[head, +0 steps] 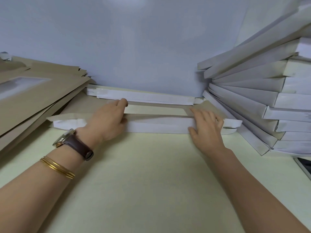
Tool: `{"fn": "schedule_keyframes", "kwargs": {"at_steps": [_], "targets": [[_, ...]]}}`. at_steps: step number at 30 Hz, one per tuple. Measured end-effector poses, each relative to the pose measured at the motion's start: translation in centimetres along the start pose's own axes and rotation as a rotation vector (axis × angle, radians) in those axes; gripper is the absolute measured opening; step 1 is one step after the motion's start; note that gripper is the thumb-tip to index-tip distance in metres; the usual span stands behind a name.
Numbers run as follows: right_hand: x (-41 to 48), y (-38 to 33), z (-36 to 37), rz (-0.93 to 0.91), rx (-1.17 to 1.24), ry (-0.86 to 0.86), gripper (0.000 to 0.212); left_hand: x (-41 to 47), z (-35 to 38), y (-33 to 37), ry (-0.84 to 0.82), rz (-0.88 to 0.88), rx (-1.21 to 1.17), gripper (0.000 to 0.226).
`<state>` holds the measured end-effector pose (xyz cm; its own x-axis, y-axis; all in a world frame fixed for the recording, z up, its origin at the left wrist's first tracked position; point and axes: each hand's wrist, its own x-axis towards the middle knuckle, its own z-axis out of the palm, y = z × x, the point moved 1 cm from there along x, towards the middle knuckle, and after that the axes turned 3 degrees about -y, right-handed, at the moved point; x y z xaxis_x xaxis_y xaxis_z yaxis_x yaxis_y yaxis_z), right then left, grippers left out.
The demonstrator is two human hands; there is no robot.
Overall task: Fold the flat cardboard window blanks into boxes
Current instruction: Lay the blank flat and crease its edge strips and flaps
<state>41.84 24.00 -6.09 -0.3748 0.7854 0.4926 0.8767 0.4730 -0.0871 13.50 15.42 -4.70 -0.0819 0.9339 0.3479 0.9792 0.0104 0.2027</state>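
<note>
Your blank (159, 126) lies on the bench (143, 174) in front of you, near the wall. Its long white front side is folded up, and the brown inner side shows behind it. Your left hand (107, 121) grasps this raised side at its left part, with the fingers over the top edge and the thumb at the near face. Your right hand (207, 130) grasps it near the right end in the same way, with the fingers spread over the top. You wear a watch (70, 140) and thin gold bangles (57, 167) on the left arm. A pile of flat brown blanks (33, 91) lies at the left. Folded white boxes (269, 98) are stacked at the right, touching the blank's right end.
</note>
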Motion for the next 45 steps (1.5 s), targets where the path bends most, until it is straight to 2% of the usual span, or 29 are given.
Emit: {"fn": "schedule_keyframes", "kwargs": {"at_steps": [3, 6, 11, 16, 23, 31, 37, 45], "targets": [[0.3, -0.3, 0.1, 0.015, 0.05, 0.056, 0.06, -0.3, 0.5, -0.2, 0.239, 0.081, 0.076, 0.037], [0.3, -0.9, 0.2, -0.018, 0.103, 0.032, 0.059, -0.2, 0.8, -0.3, 0.304, 0.08, 0.152, 0.043], [0.1, -1.4, 1.1, -0.029, 0.12, -0.201, 0.055, 0.0, 1.9, -0.8, 0.187, 0.144, 0.207, 0.048], [0.7, -2.2, 2.2, -0.053, 0.034, -0.407, 0.058, 0.3, 4.0, -1.4, -0.092, 0.052, 0.204, 0.051], [2.6, -7.6, 4.3, -0.185, 0.074, -0.543, 0.063, 1.2, 4.9, -0.8, -0.297, -0.027, 0.15, 0.059], [2.4, -9.6, 6.4, -0.2, 0.11, -0.629, 0.064, 1.3, 5.5, -0.6, -0.465, -0.064, 0.117, 0.059], [2.8, -8.5, 6.6, -0.191, 0.128, -0.687, 0.065, 1.4, 5.6, -0.7, -0.483, -0.088, 0.077, 0.056], [2.4, -1.3, 5.3, -0.002, 0.141, -0.723, 0.075, 1.1, 5.4, -2.2, -0.484, -0.059, 0.111, 0.057]]}}
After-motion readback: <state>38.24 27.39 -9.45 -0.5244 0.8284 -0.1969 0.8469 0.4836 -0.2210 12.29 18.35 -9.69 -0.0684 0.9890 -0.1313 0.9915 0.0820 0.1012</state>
